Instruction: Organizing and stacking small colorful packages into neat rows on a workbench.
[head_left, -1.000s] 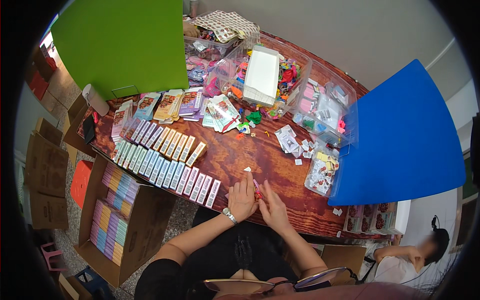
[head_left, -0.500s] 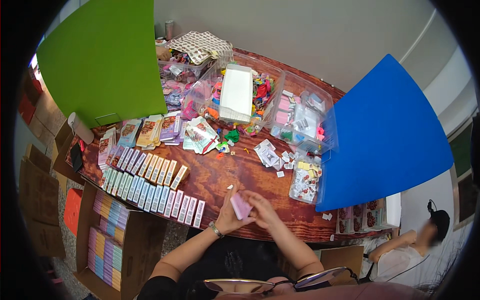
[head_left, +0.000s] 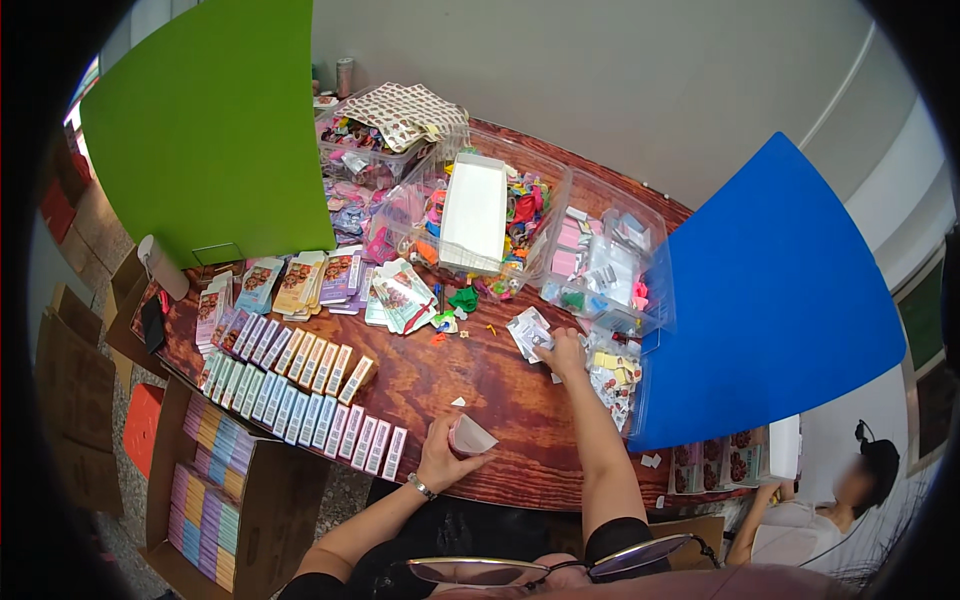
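In my left hand [head_left: 445,458], near the front edge of the table, is a small pink carton [head_left: 474,437]; a pale flap stands up at its open end. My right hand [head_left: 565,354] reaches forward to a loose pile of small white printed packets [head_left: 528,332], its fingertips pinched at the pile's right edge. The fingers partly hide what they grip. To the left of my left hand, rows of narrow cartons [head_left: 325,420] in green, blue, pink, purple and orange stand side by side.
Clear bins [head_left: 560,235] of colourful small pieces stand at the back, one topped by a white tray [head_left: 474,212]. Flat cartons [head_left: 300,280] lie in stacks. A green panel [head_left: 210,130] and a blue panel [head_left: 770,300] flank the table. A person [head_left: 810,510] sits at right.
My right hand has left the pink carton and moved forward to the white packets. My left hand keeps the carton, now tilted with its flap showing, and has shifted slightly left.
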